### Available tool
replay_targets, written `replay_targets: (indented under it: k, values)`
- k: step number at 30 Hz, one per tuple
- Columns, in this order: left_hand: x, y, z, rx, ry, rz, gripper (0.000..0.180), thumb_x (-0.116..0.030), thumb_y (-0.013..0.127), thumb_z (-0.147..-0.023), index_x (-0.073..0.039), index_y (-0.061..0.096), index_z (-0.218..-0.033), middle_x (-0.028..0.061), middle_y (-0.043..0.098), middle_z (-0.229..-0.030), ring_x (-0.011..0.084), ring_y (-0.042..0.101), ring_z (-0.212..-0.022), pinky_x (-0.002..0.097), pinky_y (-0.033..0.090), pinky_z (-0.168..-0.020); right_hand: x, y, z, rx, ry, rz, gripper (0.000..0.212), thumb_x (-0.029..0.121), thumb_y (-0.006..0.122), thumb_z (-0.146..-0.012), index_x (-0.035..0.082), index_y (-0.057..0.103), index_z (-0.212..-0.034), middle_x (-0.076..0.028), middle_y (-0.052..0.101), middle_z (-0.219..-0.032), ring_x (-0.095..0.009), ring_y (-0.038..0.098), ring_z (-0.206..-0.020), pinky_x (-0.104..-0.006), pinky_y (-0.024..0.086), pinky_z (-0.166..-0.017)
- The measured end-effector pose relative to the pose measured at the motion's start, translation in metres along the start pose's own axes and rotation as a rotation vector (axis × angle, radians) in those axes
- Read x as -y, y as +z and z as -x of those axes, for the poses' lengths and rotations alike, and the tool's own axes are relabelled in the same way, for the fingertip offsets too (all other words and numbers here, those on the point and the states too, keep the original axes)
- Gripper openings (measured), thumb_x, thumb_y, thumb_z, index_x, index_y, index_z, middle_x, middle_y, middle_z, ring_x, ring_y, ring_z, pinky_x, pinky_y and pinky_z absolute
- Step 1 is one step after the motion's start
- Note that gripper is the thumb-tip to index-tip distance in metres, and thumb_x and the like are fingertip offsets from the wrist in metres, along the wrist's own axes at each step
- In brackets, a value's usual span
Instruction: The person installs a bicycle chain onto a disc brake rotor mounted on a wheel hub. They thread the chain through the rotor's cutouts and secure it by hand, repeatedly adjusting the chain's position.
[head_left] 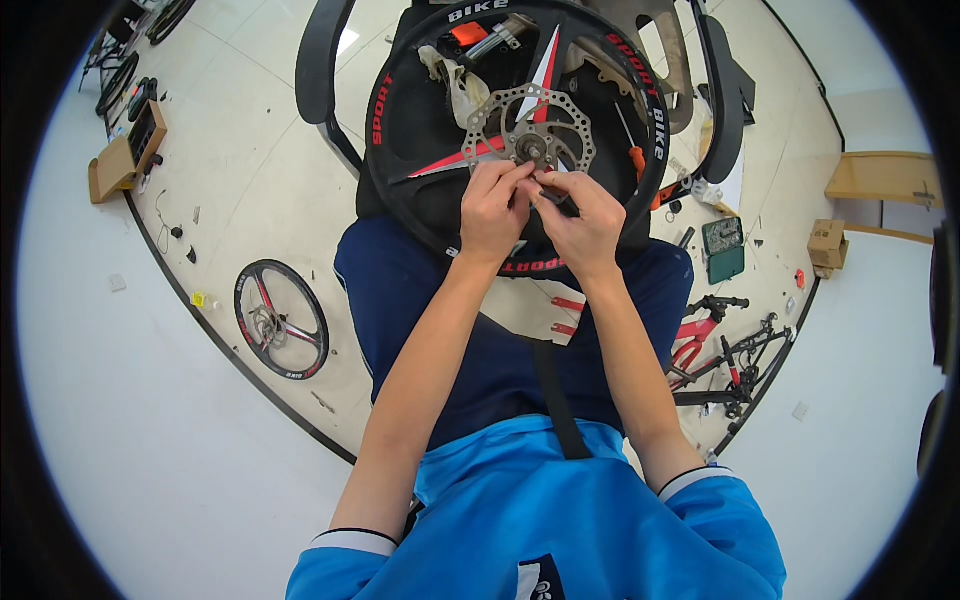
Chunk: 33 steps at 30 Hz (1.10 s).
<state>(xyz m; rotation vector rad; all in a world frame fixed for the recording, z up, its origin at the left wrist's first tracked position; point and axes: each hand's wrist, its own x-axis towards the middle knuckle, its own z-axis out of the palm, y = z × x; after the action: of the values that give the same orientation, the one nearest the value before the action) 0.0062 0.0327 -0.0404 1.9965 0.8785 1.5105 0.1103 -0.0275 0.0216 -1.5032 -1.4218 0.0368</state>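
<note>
1. Wheel (pixel 546 85): flat on the black chair (pixel 316 70), covering most of the seat, with both hands meeting at the near side of its hub (pixel 532 149).
2. Left hand (pixel 492 212): thumb and forefinger drawn close together beside the hub; I cannot tell whether they pinch a small part.
3. Right hand (pixel 590 222): thumb and fingers curled around a short dark piece (pixel 561 204), the fingertips almost touching those of the left hand.
4. Around the hub: a holed metal disc (pixel 528 90).
5. Beyond the disc, inside the rim: a pale cloth (pixel 465 95) toward the seat's left edge, a metal tube (pixel 500 38) and an orange piece (pixel 468 34) toward the far edge, and an orange-handled screwdriver (pixel 638 160) toward the right edge.
6. At the seat's near edge: the wheel's near rim, by the person's thighs.
7. Floor (pixel 250 190): a second wheel (pixel 266 325) near its left edge; an open carton (pixel 112 168) farther up that edge; a green case (pixel 724 262) and a red frame (pixel 690 350) toward its right edge.
</note>
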Motion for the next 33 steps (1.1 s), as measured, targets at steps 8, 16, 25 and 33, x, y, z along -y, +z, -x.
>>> replay_targets:
  k: [8, 16, 25, 33]
  values:
    - [-0.002, 0.002, -0.001, -0.014, -0.019, -0.022, 0.031, 0.006, 0.076, -0.071, -0.003, 0.076, -0.101, 0.0090, 0.067, -0.091, 0.0276, 0.066, -0.084, 0.0355, 0.055, -0.073, 0.004, -0.012, -0.002, 0.086, -0.079, 0.075, 0.022, -0.006, 0.072, -0.079, 0.003, 0.068, -0.099, -0.010, 0.071, -0.091, -0.029, 0.071, -0.079, -0.0361, 0.057, -0.068]
    - [-0.004, -0.001, -0.002, -0.006, -0.024, -0.031, 0.026, 0.004, 0.079, -0.075, -0.003, 0.076, -0.101, 0.0089, 0.067, -0.091, 0.0263, 0.067, -0.082, 0.0341, 0.055, -0.072, 0.001, -0.014, 0.004, 0.083, -0.020, 0.078, 0.018, -0.007, 0.074, -0.084, -0.001, 0.069, -0.101, -0.013, 0.074, -0.096, -0.028, 0.073, -0.084, -0.0325, 0.059, -0.074]
    - [-0.001, -0.001, -0.002, 0.002, 0.006, -0.031, 0.028, 0.004, 0.078, -0.075, -0.002, 0.076, -0.102, 0.0096, 0.065, -0.092, 0.0268, 0.066, -0.082, 0.0344, 0.055, -0.072, -0.003, -0.013, 0.000, 0.057, -0.043, 0.034, 0.022, -0.006, 0.071, -0.084, 0.003, 0.068, -0.103, -0.012, 0.072, -0.093, -0.029, 0.072, -0.079, -0.0352, 0.058, -0.068]
    - [-0.001, -0.003, -0.002, 0.042, 0.027, -0.023, 0.030, 0.004, 0.077, -0.073, 0.000, 0.073, -0.102, 0.0105, 0.063, -0.092, 0.0288, 0.063, -0.083, 0.0366, 0.053, -0.071, 0.000, -0.009, -0.002, 0.114, 0.017, -0.012, 0.014, -0.001, 0.074, -0.086, 0.001, 0.065, -0.097, -0.012, 0.073, -0.096, -0.030, 0.071, -0.076, -0.0346, 0.058, -0.066]
